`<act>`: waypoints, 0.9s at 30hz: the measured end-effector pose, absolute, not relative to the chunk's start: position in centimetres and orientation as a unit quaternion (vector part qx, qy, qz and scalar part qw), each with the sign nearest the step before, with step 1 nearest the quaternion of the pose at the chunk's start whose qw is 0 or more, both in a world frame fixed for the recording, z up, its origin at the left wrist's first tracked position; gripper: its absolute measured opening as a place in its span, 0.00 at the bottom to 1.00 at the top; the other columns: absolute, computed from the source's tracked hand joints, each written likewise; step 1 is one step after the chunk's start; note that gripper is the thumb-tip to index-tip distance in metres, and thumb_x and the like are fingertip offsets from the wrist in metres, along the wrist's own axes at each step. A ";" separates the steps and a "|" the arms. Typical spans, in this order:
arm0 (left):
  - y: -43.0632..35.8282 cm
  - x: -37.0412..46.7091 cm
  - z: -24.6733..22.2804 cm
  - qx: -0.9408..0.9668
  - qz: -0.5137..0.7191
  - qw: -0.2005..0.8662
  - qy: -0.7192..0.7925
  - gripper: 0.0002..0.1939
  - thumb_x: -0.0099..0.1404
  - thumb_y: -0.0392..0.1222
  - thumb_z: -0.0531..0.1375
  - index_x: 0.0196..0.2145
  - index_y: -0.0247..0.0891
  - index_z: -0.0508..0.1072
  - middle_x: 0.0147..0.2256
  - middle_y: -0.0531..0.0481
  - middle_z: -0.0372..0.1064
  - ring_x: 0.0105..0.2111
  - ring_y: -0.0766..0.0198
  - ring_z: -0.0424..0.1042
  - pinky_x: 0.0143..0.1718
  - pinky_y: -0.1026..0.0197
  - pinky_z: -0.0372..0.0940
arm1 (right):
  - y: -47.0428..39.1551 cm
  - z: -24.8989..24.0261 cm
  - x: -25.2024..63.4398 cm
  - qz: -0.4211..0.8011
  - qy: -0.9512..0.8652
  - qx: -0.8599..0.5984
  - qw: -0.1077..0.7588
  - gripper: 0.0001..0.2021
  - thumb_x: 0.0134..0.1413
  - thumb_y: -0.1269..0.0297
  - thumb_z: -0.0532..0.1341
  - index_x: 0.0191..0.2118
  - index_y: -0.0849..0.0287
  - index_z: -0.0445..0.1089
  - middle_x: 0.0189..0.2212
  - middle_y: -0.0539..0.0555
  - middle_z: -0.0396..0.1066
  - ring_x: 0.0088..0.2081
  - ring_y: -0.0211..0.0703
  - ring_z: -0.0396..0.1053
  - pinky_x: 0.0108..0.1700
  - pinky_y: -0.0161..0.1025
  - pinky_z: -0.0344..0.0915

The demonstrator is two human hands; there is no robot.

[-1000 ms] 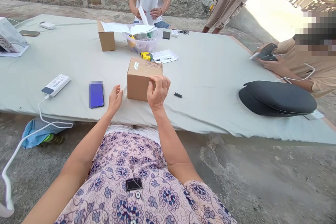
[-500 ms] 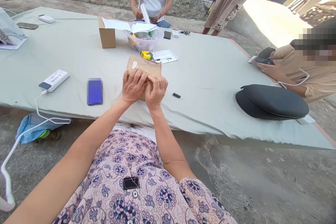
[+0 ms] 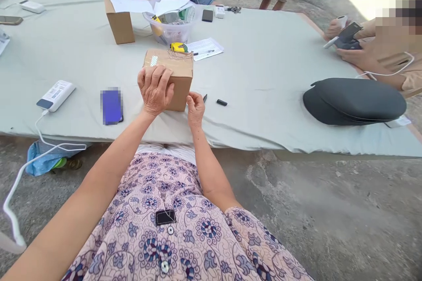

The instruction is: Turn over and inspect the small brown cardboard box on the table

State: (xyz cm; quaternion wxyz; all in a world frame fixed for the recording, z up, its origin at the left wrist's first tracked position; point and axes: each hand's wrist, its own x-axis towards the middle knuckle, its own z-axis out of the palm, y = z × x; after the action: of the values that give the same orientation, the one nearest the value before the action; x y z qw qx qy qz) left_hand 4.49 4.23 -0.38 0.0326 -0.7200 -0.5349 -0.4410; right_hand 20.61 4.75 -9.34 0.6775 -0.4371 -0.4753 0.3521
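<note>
My left hand [image 3: 154, 90] lies over the near top edge of a small brown cardboard box [image 3: 181, 92], fingers on its top and thumb against the front face. The box's top bears a dotted white label [image 3: 154, 61] and dark scribbled lines. By its lower right corner, my right hand [image 3: 196, 107] is closed, thumb against curled fingers. A black marker [image 3: 205, 98] juts out beyond those fingers, mostly hidden by them. To the right, a black marker cap [image 3: 222, 102] rests on the tablecloth.
Behind the box are a yellow tape measure [image 3: 178, 47], a paper sheet [image 3: 206, 48], a plastic basket [image 3: 171, 33] and another carton [image 3: 120, 26]. A power bank [image 3: 56, 95] and blurred blue item [image 3: 112, 106] lie left, a black cap-shaped case [image 3: 354, 102] right. People are opposite and right.
My right hand has come off the box's top edge and dropped to its lower right side, where the black marker now shows. My left hand stays on the box. The view has tilted down.
</note>
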 end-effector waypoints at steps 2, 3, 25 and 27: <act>4.4 3.8 -0.3 -0.711 -0.450 0.032 -0.540 0.24 0.71 0.56 0.55 0.58 0.45 0.74 0.63 0.39 0.70 0.70 0.44 0.61 0.76 0.40 0.38 | 4.4 -9.9 20.4 0.360 -0.478 -0.453 0.661 0.27 0.52 0.34 0.65 0.43 0.54 0.74 0.44 0.56 0.76 0.47 0.46 0.74 0.52 0.45 0.75; 4.5 3.4 -0.3 -0.704 -0.456 0.035 -0.543 0.24 0.71 0.56 0.55 0.58 0.45 0.74 0.64 0.39 0.70 0.71 0.44 0.60 0.76 0.40 0.38 | 4.4 -10.1 20.3 0.364 -0.482 -0.459 0.651 0.28 0.52 0.33 0.65 0.44 0.54 0.74 0.46 0.57 0.76 0.48 0.46 0.74 0.52 0.45 0.75; 2.6 -0.8 -3.5 -0.536 -0.585 -0.086 -0.603 0.39 0.65 0.80 0.47 0.52 0.42 0.66 0.51 0.39 0.71 0.55 0.52 0.74 0.59 0.48 0.68 | 3.9 -6.6 21.5 0.228 -0.564 -0.497 0.619 0.19 0.62 0.44 0.64 0.48 0.51 0.76 0.58 0.59 0.69 0.55 0.46 0.73 0.48 0.43 0.76; 2.3 -0.5 -4.3 -0.507 -0.583 -0.146 -0.618 0.42 0.60 0.85 0.47 0.46 0.41 0.65 0.46 0.40 0.71 0.50 0.51 0.75 0.55 0.46 0.70 | 3.5 -5.8 21.9 0.218 -0.582 -0.498 0.604 0.17 0.63 0.45 0.64 0.47 0.51 0.77 0.58 0.58 0.69 0.54 0.46 0.73 0.49 0.44 0.76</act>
State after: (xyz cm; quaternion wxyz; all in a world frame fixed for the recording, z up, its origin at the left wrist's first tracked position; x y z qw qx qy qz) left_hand -0.46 2.31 -4.29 -0.1460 -0.5067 -0.6179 -0.5832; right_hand 21.87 3.45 -5.82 0.6044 -0.4983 -0.5821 0.2182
